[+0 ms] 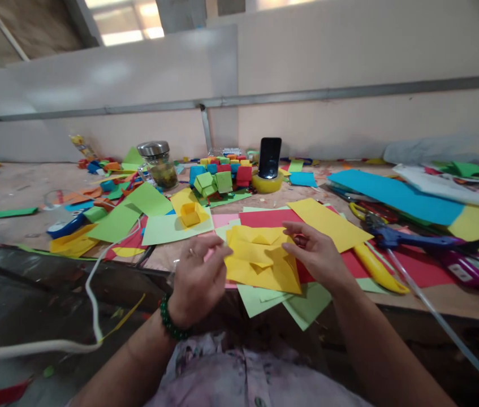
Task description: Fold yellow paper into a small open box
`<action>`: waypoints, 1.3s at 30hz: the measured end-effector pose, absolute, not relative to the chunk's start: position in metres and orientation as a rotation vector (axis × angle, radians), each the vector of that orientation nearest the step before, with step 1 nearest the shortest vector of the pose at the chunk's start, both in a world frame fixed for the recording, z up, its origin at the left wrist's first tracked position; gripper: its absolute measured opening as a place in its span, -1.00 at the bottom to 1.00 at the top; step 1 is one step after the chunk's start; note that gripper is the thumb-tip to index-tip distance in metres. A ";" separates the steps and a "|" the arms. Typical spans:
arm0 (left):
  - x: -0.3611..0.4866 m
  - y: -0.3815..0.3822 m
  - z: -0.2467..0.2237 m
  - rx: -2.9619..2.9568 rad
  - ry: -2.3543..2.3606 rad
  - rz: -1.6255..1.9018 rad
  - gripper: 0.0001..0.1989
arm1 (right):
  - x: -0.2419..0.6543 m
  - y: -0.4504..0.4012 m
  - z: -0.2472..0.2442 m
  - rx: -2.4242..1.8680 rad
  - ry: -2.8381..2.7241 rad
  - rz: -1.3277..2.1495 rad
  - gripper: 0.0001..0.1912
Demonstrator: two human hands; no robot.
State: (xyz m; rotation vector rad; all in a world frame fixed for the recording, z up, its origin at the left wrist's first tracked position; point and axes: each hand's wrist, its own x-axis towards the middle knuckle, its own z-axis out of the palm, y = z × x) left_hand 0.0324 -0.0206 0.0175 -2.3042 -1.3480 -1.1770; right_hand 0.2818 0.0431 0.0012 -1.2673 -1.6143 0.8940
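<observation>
A creased sheet of yellow paper (pixel 250 274) with raised folds across its middle lies in front of me, on top of other coloured sheets. At its left edge is my left hand (pixel 199 277), fingers curled in, with a green bead bracelet (pixel 170 321) on the wrist. The fingertips are slightly blurred, and whether they pinch the paper I cannot make out. Over the paper's right edge, my right hand (pixel 313 251) has thumb and forefinger apart, with nothing seen between them. A small folded yellow paper box (pixel 190 215) sits on pale green paper beyond my left hand.
Folded paper cubes (pixel 223 182) in several colours are heaped behind, beside a phone (pixel 270 157) propped on a yellow tape roll (pixel 267 183). A glass jar (pixel 163 172) stands left. At right lie blue-handled pliers (pixel 409 238), a purple tool (pixel 470 268) and a hanging cable (pixel 443 316).
</observation>
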 end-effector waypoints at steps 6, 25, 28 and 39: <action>0.064 -0.039 0.014 -2.894 -1.237 -0.606 -0.71 | 0.281 0.038 0.002 -1.153 -1.442 1.018 -0.49; 0.059 -0.018 0.000 -2.964 -1.536 -0.554 -0.27 | 0.298 0.013 0.032 -1.747 -2.503 -0.207 -0.78; 0.057 -0.017 0.000 -2.976 -1.575 -0.562 -0.25 | 0.275 0.029 0.036 -1.685 -2.662 -0.043 -0.68; 0.055 -0.014 0.000 -2.987 -1.553 -0.512 -0.22 | 0.261 0.061 0.037 -1.519 -2.621 0.359 -0.69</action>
